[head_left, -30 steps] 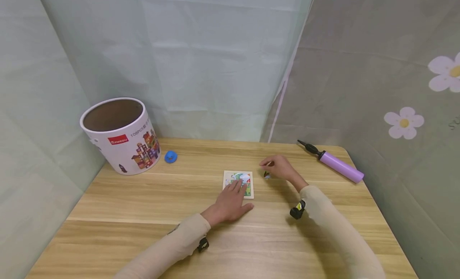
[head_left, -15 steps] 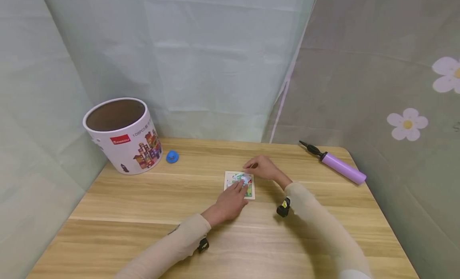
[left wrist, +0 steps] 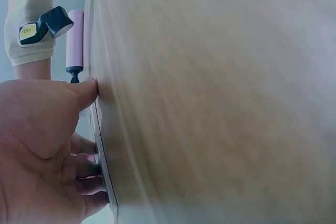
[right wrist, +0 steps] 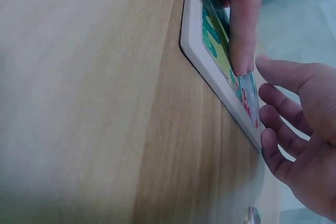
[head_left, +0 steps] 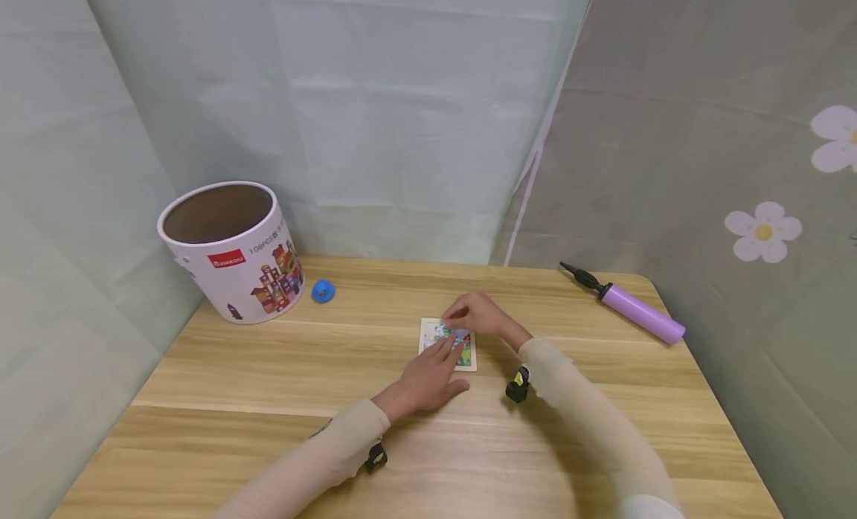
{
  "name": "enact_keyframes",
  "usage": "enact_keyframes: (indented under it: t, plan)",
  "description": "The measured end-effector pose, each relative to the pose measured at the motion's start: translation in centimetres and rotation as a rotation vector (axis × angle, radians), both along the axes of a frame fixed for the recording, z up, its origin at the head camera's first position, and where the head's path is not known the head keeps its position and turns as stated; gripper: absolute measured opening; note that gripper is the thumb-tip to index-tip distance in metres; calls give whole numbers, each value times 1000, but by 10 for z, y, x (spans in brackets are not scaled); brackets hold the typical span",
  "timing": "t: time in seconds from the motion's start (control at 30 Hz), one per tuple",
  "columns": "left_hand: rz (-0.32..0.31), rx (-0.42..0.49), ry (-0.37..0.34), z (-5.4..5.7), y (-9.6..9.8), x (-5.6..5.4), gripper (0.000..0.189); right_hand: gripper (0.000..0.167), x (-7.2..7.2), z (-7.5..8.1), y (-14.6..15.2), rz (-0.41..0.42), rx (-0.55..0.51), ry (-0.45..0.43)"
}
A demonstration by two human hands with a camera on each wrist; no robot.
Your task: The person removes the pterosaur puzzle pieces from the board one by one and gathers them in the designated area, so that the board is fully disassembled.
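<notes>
Both hands are at the puzzle board (head_left: 466, 358), a flat, pale-rimmed square with a brightly coloured picture, lying on the wood-grained counter (head_left: 375, 355) in the middle of the head view! The left hand (head_left: 431, 378) is laid across it from the near side, fingers fairly straight and spread, fingertips on the picture, grasping nothing, thumb out to the side. And here's the right hand (head_left: 480, 314) at the far edge, fingers bent, thumb brought in toward them; whether anything is pinched between them, I can't tell, even from the right wrist view. That view puts its thumb right by a left fingertip, close over the picture, and down at the bottom a small piece (right wrist: 253, 215) lies on the counter, apart from the board. Over on the left of the head view stands a white bucket (head_left: 251, 270) printed with toy blocks, a little blue duck (head_left: 323, 291) just beside it. Across at the right, a purple pump (head_left: 643, 314) lies slantwise, its black tip pointing toward the pale curtain (head_left: 402, 117) behind. Beige sleeves (head_left: 335, 448) cover both arms, a black device (head_left: 518, 385) at each wrist.
</notes>
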State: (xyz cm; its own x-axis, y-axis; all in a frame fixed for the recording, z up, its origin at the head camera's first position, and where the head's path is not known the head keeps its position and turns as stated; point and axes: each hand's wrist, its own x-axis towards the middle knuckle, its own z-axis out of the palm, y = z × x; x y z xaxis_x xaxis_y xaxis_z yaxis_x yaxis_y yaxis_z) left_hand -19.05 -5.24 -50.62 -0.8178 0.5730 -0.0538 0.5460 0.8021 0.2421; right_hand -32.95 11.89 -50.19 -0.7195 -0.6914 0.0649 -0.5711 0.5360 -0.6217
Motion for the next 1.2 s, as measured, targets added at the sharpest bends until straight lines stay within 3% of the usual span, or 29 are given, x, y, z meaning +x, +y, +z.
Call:
enact_keyframes:
  t: [0.47,0.87,1.07,1.2]
  plan:
    - [-3,-4,2,2,1,1,75,12,-1,0,-12,86,51,44]
    - [0,-31,-15,3,1,0,76,9,-1,-1,-14,58,66,22]
    - [3,-45,-25,3,2,-1,76,7,0,-1,-13,22,34,-37]
    - [6,-43,-38,5,3,-1,76,16,1,-1,-11,6,14,-79]
